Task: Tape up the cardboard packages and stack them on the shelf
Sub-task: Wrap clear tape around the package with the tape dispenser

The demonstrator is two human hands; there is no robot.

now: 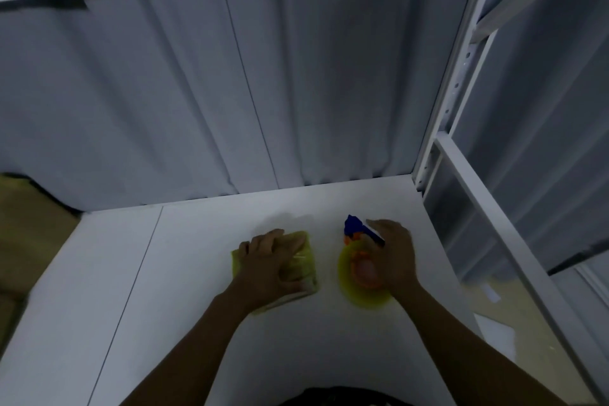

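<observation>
so the whole thing turns on the gap between the two hands. the small cardboard package (308, 268) lies flat on the white shelf board (197, 273), and the tape dispenser (361, 268) sits just beside it on the right, close but not touching as far as i can see. the dispenser's long axis runs away from the person, blue nose at the far end and the yellow roll nearer the body, so my guess is it has to come sideways to the left to reach the package top. the package is mostly hidden under the hand, so i can't call its long axis.

left hand (273, 260) is spread out on top of the package, pressing it down, fingers not really wrapped round anything. right hand (392, 257) lies over the dispenser's right side and looks to be gripping it, though it's blurry. the right hand is the nearer one to the tape, the left to the package.

counts: one package on this board, one dispenser, two hands. there's more brown cardboard (29, 224) at the left edge and some lower right (494, 293) under the rack; how many boxes, can't tell.
</observation>
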